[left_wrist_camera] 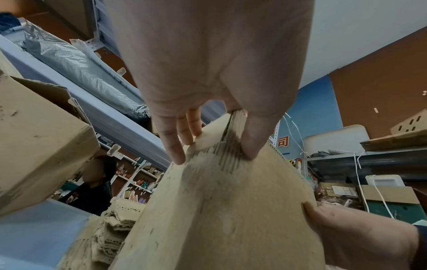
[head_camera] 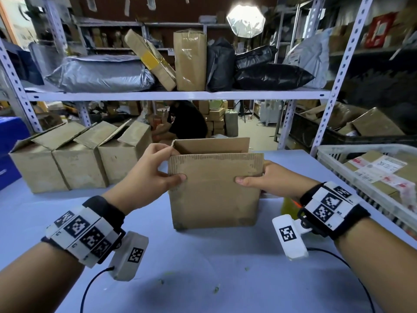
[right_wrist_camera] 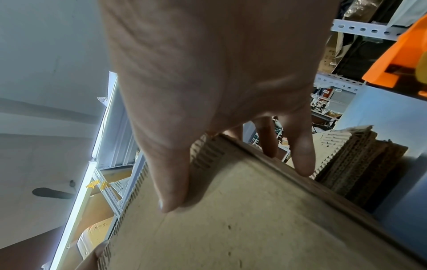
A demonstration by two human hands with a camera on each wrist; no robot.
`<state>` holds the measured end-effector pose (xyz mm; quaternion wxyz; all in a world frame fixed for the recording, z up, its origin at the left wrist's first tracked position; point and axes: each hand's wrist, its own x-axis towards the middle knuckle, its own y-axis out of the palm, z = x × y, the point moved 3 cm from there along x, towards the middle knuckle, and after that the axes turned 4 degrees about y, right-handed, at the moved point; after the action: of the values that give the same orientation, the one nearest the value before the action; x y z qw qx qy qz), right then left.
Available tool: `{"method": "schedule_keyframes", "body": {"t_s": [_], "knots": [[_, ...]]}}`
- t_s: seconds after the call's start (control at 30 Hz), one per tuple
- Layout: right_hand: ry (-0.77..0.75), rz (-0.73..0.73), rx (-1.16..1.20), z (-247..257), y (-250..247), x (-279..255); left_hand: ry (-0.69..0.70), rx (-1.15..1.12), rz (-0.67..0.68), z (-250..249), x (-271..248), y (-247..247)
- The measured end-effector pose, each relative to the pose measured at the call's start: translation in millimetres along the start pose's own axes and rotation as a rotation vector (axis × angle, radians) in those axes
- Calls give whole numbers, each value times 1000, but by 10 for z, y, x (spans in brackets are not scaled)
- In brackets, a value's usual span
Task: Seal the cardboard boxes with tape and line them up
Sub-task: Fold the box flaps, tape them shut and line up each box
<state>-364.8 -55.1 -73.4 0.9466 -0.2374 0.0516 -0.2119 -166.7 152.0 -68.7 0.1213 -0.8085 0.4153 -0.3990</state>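
Both hands, left hand (head_camera: 155,168) and right hand (head_camera: 268,177), pinch the near flap (head_camera: 215,164) of the open box (head_camera: 214,199) on the desk (head_camera: 203,267). Three boxes (head_camera: 79,159) at left stand lined up, flaps up, apparently unsealed. Most taping seems left; no tape seen.

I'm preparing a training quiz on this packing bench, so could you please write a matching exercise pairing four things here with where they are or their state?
Things:
1. cardboard box
2. three open boxes
3. white basket
4. black bags

Places or states:
A. on the shelf above the table
B. at the table's right edge, holding labelled parcels
C. lined up at the table's left
D. held by the left hand and right hand, flaps up

Pairs: 1-D, 2-C, 3-B, 4-A
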Motion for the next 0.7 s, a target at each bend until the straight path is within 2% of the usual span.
{"method": "schedule_keyframes", "body": {"t_s": [0.13,0.33,0.4,0.47,0.7], "knots": [[10,22,-42,-17,-54,35,-1,-37,-5,0,34,27],[23,58,-57,-27,-91,39,15,-10,93,-45,41,49],[41,65,-89,-7,-93,35,-41,-130,140,-30,30,80],[56,59,-118,1,-108,30,-96,-203,131,-12,28,101],[71,15,-128,-14,-193,47,-168,-144,86,-59,76,125]]}}
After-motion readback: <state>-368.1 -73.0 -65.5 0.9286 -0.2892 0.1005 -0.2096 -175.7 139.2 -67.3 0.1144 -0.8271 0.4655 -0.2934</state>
